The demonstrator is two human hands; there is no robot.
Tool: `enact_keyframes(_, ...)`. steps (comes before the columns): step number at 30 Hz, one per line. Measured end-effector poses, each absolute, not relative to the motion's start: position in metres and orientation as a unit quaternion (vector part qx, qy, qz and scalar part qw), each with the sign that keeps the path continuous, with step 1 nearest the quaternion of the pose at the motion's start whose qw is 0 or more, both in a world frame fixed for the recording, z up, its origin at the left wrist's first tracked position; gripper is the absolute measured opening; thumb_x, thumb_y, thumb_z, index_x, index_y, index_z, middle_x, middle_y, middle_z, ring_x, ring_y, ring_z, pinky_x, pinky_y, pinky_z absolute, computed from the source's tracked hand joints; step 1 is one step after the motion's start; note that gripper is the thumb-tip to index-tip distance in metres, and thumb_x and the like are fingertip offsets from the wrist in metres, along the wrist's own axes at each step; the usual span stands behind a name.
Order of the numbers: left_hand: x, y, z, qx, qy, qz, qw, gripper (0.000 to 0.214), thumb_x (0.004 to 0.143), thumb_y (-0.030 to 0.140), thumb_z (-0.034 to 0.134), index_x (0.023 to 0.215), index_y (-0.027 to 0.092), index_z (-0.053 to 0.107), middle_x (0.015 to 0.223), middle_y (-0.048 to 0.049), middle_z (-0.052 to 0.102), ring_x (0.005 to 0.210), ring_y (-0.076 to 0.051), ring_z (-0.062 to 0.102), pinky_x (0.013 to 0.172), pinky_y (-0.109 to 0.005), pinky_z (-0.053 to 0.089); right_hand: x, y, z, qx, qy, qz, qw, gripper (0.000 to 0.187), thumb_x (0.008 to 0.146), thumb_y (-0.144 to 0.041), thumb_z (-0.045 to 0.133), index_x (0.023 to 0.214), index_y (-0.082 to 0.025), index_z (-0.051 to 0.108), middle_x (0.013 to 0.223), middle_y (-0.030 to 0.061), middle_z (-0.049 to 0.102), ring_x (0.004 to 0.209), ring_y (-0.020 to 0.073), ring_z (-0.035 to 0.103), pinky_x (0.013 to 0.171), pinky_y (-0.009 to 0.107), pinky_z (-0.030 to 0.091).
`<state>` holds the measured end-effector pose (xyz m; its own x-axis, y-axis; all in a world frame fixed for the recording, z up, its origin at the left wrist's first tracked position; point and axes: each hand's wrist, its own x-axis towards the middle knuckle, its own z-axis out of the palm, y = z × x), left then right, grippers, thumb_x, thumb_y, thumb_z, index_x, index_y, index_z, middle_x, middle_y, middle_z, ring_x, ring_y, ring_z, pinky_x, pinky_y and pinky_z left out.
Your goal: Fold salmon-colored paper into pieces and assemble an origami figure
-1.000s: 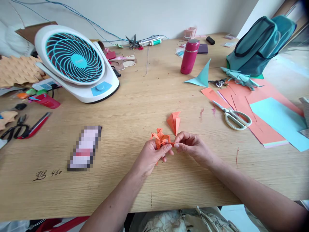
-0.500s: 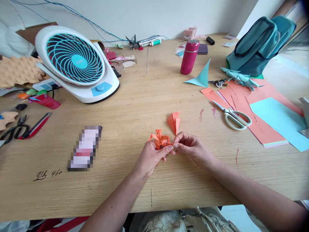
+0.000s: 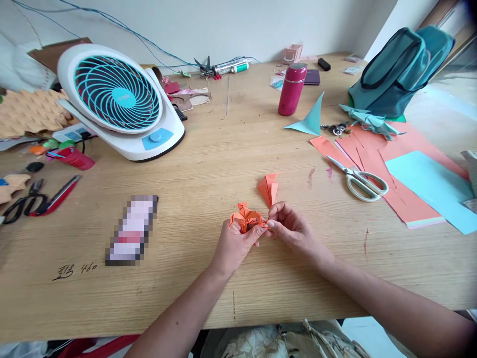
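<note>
An orange folded-paper origami figure with several thin curled points is held above the wooden table. My left hand is closed around its base, thumb pressed on top. From the right, my right hand pinches the end of one narrow point between thumb and forefinger; the fingertips of both hands nearly meet there. Just beyond my hands lies a second orange folded paper piece, pointed toward me. The lower part of the origami figure is hidden by my left fingers.
White-handled scissors rest partly on orange paper sheets at the right, near a blue sheet. A phone lies left of my hands. Farther back stand a fan, a pink bottle and a teal backpack.
The origami figure has tilted slightly in my left hand, and its curled points sit a little lower and farther left. Both hands keep their grip; the view has shifted slightly.
</note>
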<state>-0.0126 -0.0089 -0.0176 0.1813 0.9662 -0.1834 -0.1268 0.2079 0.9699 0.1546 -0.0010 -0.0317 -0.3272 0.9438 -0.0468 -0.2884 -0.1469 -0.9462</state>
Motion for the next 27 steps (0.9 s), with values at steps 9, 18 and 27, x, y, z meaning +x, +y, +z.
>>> enact_keyframes(9, -0.009, -0.013, -0.019, 0.465, 0.449, 0.457, 0.611, 0.034, 0.083, 0.049, 0.076, 0.081, 0.016, 0.069, 0.067, -0.0006, 0.066, 0.054, -0.009, 0.054, 0.049, -0.020, 0.045, 0.146, -0.014, -0.027, -0.367, -0.503, 0.627, 0.468, 0.034, 0.097, -0.057, 0.058, 0.102, -0.025, 0.049, 0.078, -0.0019, 0.058, 0.067, 0.0132, 0.054, 0.061, 0.027, 0.045)
enact_keyframes(18, -0.017, -0.012, -0.012, 0.504, 0.453, 0.446, 0.585, 0.040, 0.088, 0.054, 0.069, 0.075, 0.016, 0.064, 0.067, -0.0004, 0.063, 0.054, -0.008, 0.051, 0.053, -0.021, 0.043, 0.151, -0.012, -0.025, -0.384, -0.502, 0.634, 0.446, 0.036, 0.097, -0.059, 0.054, 0.104, -0.024, 0.051, 0.078, -0.0011, 0.057, 0.069, 0.0144, 0.052, 0.067, 0.029, 0.044)
enact_keyframes(27, -0.017, -0.009, -0.010, 0.461, 0.453, 0.424, 0.634, 0.042, 0.083, 0.055, 0.073, 0.074, 0.015, 0.065, 0.064, -0.0007, 0.062, 0.055, -0.009, 0.054, 0.052, -0.021, 0.046, 0.156, -0.007, -0.022, -0.381, -0.514, 0.629, 0.442, 0.037, 0.094, -0.058, 0.060, 0.101, -0.021, 0.058, 0.074, -0.0024, 0.052, 0.067, 0.0133, 0.049, 0.064, 0.027, 0.044)
